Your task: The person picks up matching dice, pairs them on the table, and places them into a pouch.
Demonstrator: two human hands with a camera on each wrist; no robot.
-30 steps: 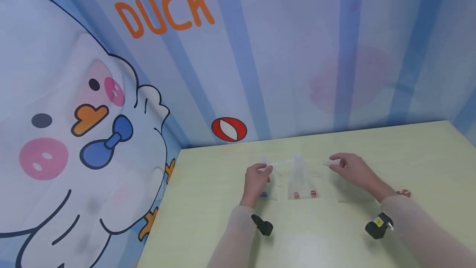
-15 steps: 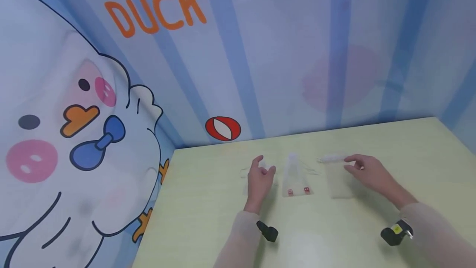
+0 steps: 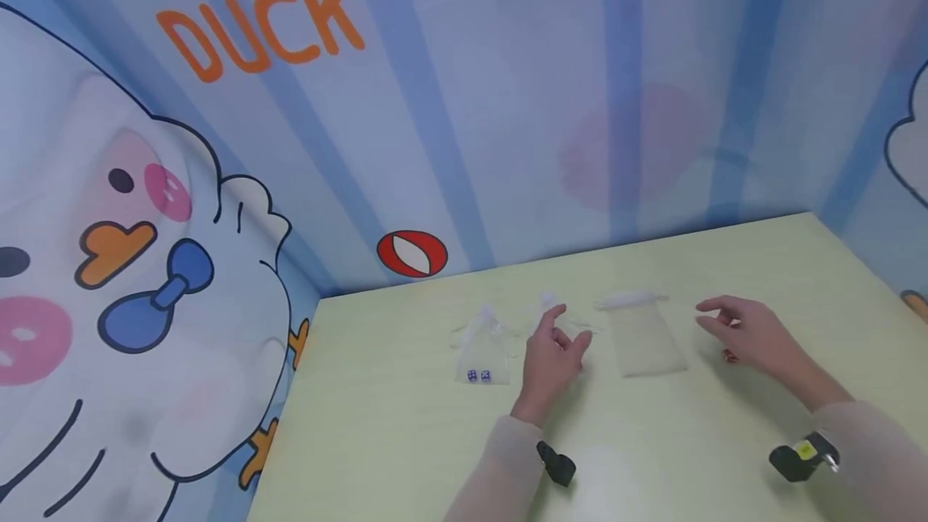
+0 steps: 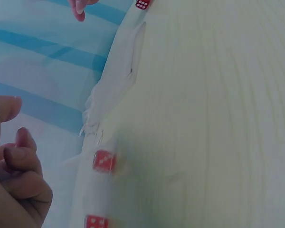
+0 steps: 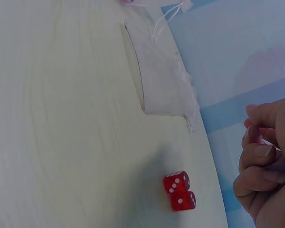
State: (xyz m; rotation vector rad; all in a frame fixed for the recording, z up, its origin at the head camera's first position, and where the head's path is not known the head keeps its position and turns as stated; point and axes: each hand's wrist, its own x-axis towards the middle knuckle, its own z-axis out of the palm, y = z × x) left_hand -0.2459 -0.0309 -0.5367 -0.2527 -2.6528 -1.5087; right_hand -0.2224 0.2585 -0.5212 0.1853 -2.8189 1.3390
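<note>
My left hand [image 3: 553, 365] hovers, loosely curled and holding nothing, in front of the middle sheer drawstring pouch [image 3: 548, 299], hiding most of it. The left wrist view shows red dice [image 4: 104, 161] inside that pouch. To its left lies a sheer pouch [image 3: 481, 345] with two blue dice [image 3: 478, 375] at its bottom. A third, flat pouch [image 3: 648, 341] lies between my hands with no dice showing in it. My right hand [image 3: 754, 338], fingers bent and without anything in them, is above two loose red dice [image 5: 179, 190], which are partly hidden in the head view.
The pouches and dice lie on a pale wood-grain table [image 3: 652, 441]. Behind the table's far edge hangs a blue striped cloth [image 3: 507, 103] with a duck print. A black wrist camera [image 3: 797, 457] sits on each sleeve.
My left hand has let go near the left pouch and moved right to the middle one. My right hand has left the flat pouch's cord and moved right. The head view has turned right.
</note>
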